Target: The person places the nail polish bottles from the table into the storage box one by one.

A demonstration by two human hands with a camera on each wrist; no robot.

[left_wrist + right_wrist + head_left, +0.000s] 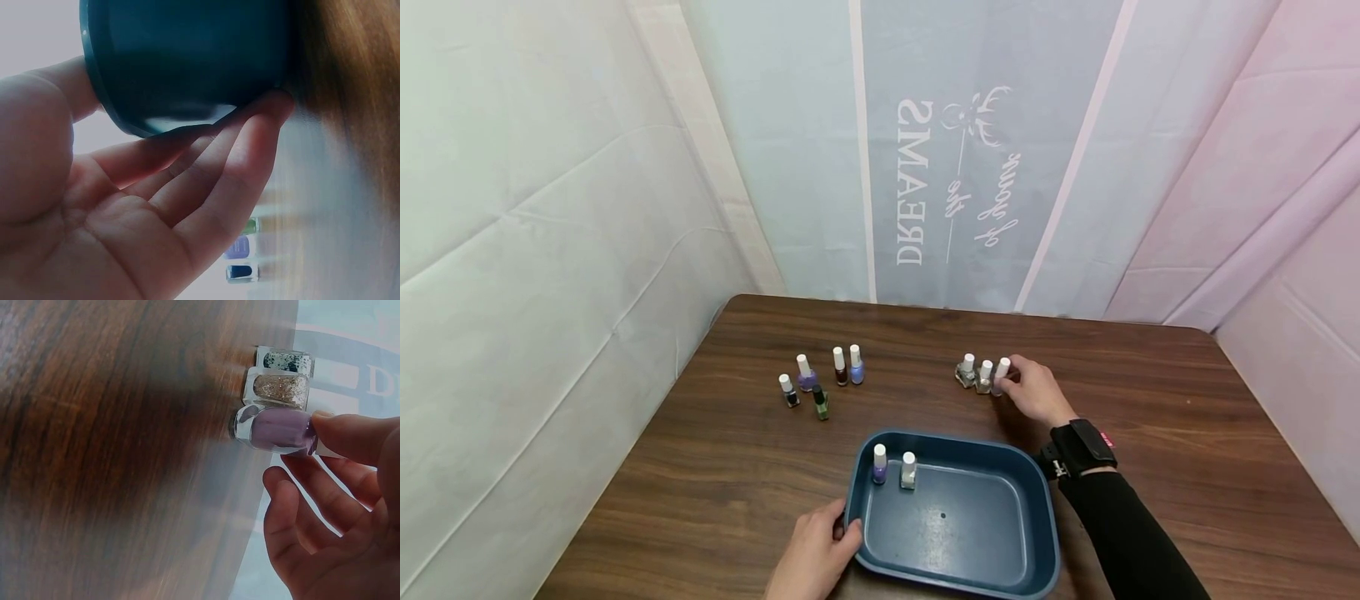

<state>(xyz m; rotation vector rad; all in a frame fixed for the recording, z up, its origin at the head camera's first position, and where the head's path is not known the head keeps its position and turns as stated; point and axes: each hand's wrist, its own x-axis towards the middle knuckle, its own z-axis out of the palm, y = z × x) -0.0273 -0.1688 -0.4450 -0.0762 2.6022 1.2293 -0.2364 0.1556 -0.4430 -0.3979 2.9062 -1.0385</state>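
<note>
My right hand (1037, 393) pinches a mauve nail polish bottle (275, 430) by its white cap, at the right end of a short row on the table. Beside it stand a gold glitter nail polish bottle (281, 389) and a dark-flecked glitter one (289, 362). With the thumb over the rim and the fingers against the outer wall, my left hand (812, 550) holds a blue plastic tray (955, 550) at its left side. Inside the tray, towards its back left, a purple nail polish bottle (879, 467) and a whitish one (908, 472) stand upright.
On the left of the wooden table (737, 467) several bottles are grouped: a dark navy one (790, 393), a purple one (807, 377), a green one with black cap (821, 404), a dark brown one (840, 368) and a blue one (857, 367). Cloth curtains (985, 275) border the far edge.
</note>
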